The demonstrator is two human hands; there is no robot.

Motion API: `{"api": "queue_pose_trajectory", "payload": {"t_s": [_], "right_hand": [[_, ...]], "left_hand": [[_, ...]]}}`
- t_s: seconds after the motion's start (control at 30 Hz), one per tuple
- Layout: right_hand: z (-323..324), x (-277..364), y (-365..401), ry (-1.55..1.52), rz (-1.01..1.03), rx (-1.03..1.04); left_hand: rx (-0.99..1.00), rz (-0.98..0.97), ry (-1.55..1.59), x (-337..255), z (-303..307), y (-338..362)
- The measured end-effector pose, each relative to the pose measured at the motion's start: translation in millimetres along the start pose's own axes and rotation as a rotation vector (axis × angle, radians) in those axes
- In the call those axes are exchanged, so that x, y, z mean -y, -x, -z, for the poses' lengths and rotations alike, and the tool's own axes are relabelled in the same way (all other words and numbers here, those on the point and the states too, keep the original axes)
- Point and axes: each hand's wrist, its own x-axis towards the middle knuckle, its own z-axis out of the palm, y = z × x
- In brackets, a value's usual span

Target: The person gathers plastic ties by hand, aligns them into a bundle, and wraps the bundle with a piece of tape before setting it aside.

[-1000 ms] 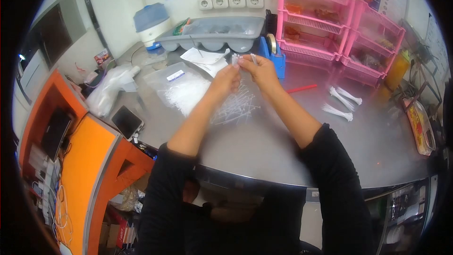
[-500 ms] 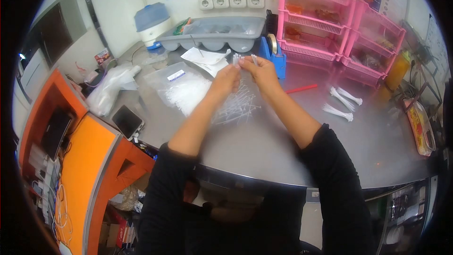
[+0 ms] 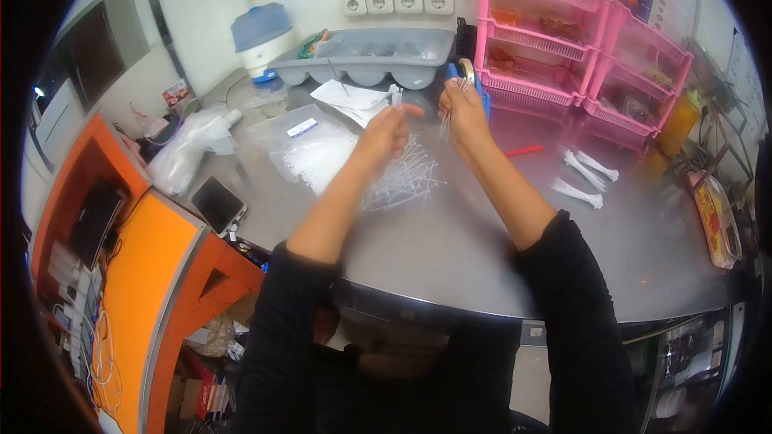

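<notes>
White cable ties (image 3: 396,96) stick up from my left hand (image 3: 387,135), whose fingers are closed around them; one finger points to the right. My right hand (image 3: 464,116) is closed on several more cable ties (image 3: 444,127), their thin tails hanging below the fingers. It is in front of the blue tape dispenser (image 3: 486,102). Under and beside my left hand lies a loose spread of cable ties (image 3: 410,181), next to an open clear bag (image 3: 277,141) with a white heap (image 3: 318,162). Three bundles of cable ties (image 3: 581,170) rest on the right of the metal table.
A red stick (image 3: 524,150) lies right of my right forearm. Pink stacked baskets (image 3: 535,84) and a grey tray (image 3: 370,44) stand along the wall. White paper (image 3: 350,98) lies behind my left hand. A device with a dark screen (image 3: 217,205) sits at the left table edge.
My hands were together at the fingertips and are now apart. The right hand has moved a little to the right, with cable ties in it. The left hand has hardly moved.
</notes>
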Motion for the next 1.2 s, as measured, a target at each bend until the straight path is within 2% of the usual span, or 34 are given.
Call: {"api": "queue_pose_trajectory", "payload": {"t_s": [0.03,0.13,0.23,0.33,0.43,0.63,0.73,0.83,0.93,1.2], "right_hand": [[1.3,0.1,-0.7,-0.009,0.009,0.042],[-8.3,11.8,10.6,-0.073,-0.129,0.053],[-18.4,23.7,19.0,0.231,-0.214,0.069],[-20.8,17.1,21.1,0.319,-0.109,0.154],[-20.3,14.2,19.2,0.269,-0.158,0.143],[-23.9,19.3,25.1,0.080,-0.240,0.089],[-21.6,17.7,23.7,0.107,-0.267,0.076],[-22.1,16.3,24.2,0.061,-0.213,0.080],[-20.3,16.5,22.5,0.125,-0.257,0.061],[-24.6,17.3,26.4,0.045,-0.212,0.048]], "left_hand": [[0.013,0.006,0.019,-0.6,-0.5,0.3],[0.040,0.028,0.021,-2.1,-4.2,1.8],[0.081,0.005,0.009,-1.0,-4.2,2.6],[0.021,0.031,-0.001,1.0,-5.9,0.8],[0.011,0.014,-0.088,3.1,-5.8,0.1],[0.043,0.057,0.113,3.2,-4.2,0.3],[0.040,0.054,0.126,2.6,-5.2,0.9],[0.029,0.050,0.089,1.3,-6.4,1.5],[0.020,0.042,0.085,0.7,-7.6,1.9],[0.023,0.073,0.138,5.5,0.1,-4.1]]}}
